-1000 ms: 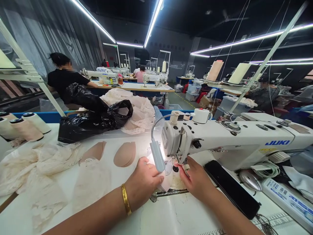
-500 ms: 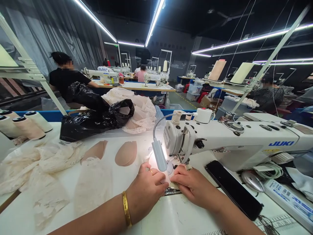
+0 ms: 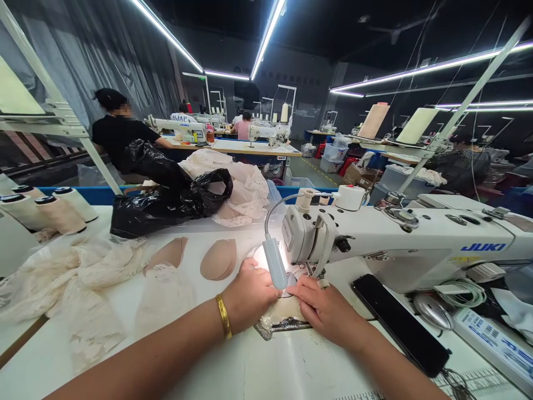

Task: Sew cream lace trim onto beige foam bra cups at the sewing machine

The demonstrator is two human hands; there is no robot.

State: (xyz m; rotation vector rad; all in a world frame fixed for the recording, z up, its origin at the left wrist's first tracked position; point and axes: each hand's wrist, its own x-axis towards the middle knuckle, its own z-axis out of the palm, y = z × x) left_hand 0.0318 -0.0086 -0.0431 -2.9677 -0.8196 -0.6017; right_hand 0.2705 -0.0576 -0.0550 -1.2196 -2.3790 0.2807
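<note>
Under the head of a white JUKI sewing machine (image 3: 416,233), both hands work at a pale fabric piece (image 3: 259,255), brightly lit and mostly covered. My left hand (image 3: 252,294), with a gold bangle at the wrist, has its curled fingers pressed together on the fabric left of the needle area. Close to the presser foot, my right hand (image 3: 322,305) pinches the fabric's near right side. A grey lamp head (image 3: 275,264) on a bent neck hangs over the fingertips and hides part of them. Beige cup-shaped pieces (image 3: 219,259) lie to the left.
Sheer lace fabric (image 3: 95,283) spreads over the table's left side. Behind it lies a black plastic bag (image 3: 145,208) beside more lace. Thread cones (image 3: 62,214) stand at far left. A black phone (image 3: 400,325) rests right of my right hand. Another person (image 3: 125,130) sits behind.
My left hand has slid forward, away from me, baring the metal plate edge near the machine bed. My right hand stays close to the presser foot. The whole view has shifted slightly.
</note>
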